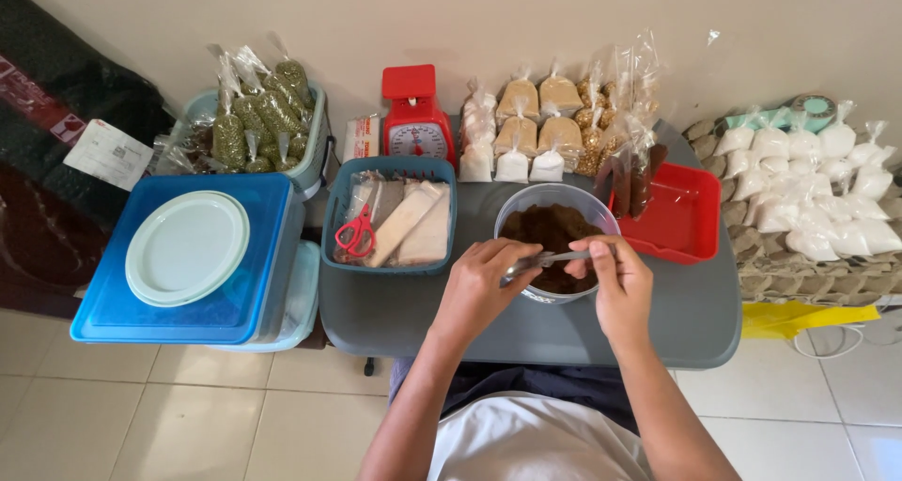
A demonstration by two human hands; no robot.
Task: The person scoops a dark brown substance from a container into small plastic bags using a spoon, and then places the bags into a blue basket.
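Two hands meet over the near middle of a grey table (395, 321), viewed from above. Off the table's left edge, a pale round plate (186, 247) lies on a blue lidded bin (246, 298), and behind it a tub holds bags of green grains (258, 119). At the far left corner of the table sits a blue basket (389, 264) with red scissors (355, 232) and flat pale packets; red kitchen scales (415, 124) stand behind it. The left hand (479, 288) has its fingers curled together at the near rim of a clear round bowl (515, 212) of dark brown powder (554, 229), touching a metal spoon (545, 259); whether they grip the spoon's bowl or something thin beneath it cannot be told. The right hand (615, 288) has its fingers pinched on the spoon's handle, which lies across the bowl's near rim. Small tied bags of white and tan goods (526, 129) line the far edge. A red tray (678, 220) occupies the right edge, and bags of white powder (817, 190) are stacked beyond it.
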